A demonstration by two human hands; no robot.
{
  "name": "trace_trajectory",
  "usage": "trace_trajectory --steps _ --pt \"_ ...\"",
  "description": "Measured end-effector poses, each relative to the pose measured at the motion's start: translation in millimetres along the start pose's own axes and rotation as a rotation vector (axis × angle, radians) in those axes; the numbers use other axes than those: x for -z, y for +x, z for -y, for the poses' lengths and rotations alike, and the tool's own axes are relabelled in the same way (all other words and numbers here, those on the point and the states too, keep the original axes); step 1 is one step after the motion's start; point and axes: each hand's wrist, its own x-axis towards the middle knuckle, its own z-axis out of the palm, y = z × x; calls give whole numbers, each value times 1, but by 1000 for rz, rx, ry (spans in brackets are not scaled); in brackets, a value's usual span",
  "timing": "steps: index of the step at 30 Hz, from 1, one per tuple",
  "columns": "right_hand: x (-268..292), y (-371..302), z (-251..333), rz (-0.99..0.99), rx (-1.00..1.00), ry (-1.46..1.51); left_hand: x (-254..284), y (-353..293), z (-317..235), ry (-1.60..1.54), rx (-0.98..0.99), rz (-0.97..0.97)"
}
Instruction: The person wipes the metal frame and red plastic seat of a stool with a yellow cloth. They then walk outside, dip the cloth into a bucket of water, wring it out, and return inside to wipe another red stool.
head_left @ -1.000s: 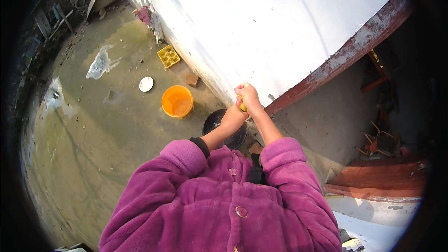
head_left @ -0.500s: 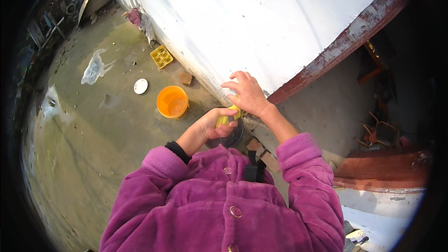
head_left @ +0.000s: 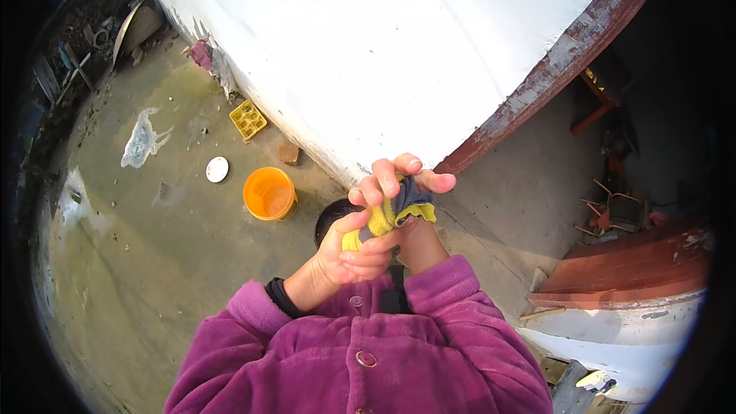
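Outdoors, on a mottled concrete yard (head_left: pixel 184 253), stood near the corner of a white wall (head_left: pixel 337 69). Saw, far left, a pale patch (head_left: pixel 140 140) on the ground, then a white disc (head_left: pixel 217 169) and, closer to the wall, a yellow compartmented tray (head_left: pixel 247 120). Found next an orange bucket (head_left: pixel 264 193) near a brown block (head_left: pixel 288 154), then a black basin (head_left: pixel 328 218) partly hidden behind the hands. Pinched the left end of a yellow-and-grey cloth (head_left: pixel 381 220) between thumb and fingers of the left hand (head_left: pixel 337 259). Supported the rest, bunched, in the right hand (head_left: pixel 389 182), with fingers curled and spread, not clenched. Seemed, by judgement, midway through working the cloth between both hands; could not tell squeezing from folding. Judged a steady left pinch and a closer right grasp necessary for the next move. Noted, farthest right, a reddish-brown board (head_left: pixel 621 276).
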Motion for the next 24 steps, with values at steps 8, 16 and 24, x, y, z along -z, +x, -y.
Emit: trace_trajectory --steps 8,16,24 --pt "-13 3 19 -190 -52 -258 -3 16 2 -104 -97 54" --pt "-51 28 23 -815 -152 -649 -33 19 -8 145 -172 -330" --pt "-25 30 25 -1112 -337 -831 -17 26 -29 611 -245 -706"
